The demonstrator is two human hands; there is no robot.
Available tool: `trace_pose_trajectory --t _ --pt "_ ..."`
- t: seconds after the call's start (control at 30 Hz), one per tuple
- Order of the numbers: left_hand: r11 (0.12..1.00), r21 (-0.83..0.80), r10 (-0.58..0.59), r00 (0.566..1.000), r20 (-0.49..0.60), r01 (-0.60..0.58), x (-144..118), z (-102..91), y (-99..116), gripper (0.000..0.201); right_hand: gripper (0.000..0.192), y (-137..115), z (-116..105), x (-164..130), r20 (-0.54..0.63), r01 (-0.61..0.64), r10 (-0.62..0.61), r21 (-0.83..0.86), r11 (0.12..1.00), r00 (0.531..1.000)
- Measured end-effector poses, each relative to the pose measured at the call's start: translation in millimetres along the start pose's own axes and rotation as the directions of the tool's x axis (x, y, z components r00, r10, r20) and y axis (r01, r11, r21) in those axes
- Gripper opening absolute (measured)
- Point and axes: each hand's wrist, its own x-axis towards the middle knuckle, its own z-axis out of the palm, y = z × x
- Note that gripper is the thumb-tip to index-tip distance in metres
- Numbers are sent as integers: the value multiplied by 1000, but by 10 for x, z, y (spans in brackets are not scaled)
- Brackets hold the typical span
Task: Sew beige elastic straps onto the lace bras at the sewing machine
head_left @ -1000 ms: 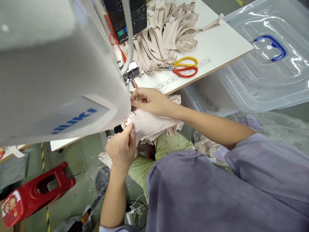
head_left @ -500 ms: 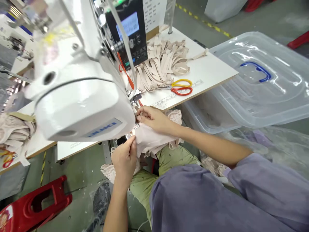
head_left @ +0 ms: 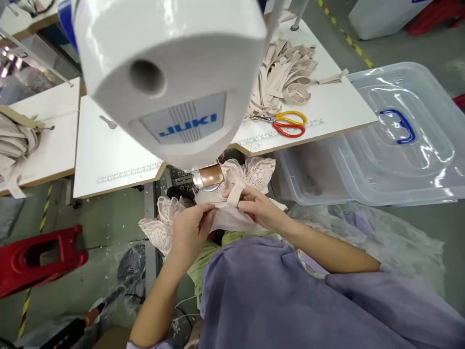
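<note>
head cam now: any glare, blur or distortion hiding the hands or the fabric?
Head view: left hand and right hand are sharp, evenly lit, pinching the beige fabric; the sewing machine head looms large and bowed by the wide lens, hiding the needle area; strong glare streaks on the clear bin lid; frame edges curve, and no motion blur shows.

We are looking at a white table (head_left: 327,104) carrying a pile of beige straps (head_left: 286,77) and a pair of scissors (head_left: 286,123) with yellow and red handles lying just beside it near the front edge. Another white table (head_left: 47,131) on the left is bearing bunched beige fabric (head_left: 14,140). A red stool (head_left: 39,257) is lying tipped on the green floor (head_left: 105,232).
</note>
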Motion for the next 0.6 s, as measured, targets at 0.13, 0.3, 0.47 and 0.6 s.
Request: trace_pose_trajectory --t 0.13,0.3,0.47,0.6 --pt "996 85 38 998 -50 -34 -49 5 -36 20 14 -42 21 -78 -2 244 -258 -325 914 966" --pt "966 53 253 967 -19 -251 -71 194 -23 51 6 -70 144 -165 193 465 -435 -544 698 879" --pt "913 140 401 904 -150 -382 -57 428 -72 18 35 -41 222 -256 312 449 -323 -634 630 893" --pt "890 258 434 872 -224 -377 -44 383 -104 28 40 -42 183 -282 366 540 -418 -708 454 831"
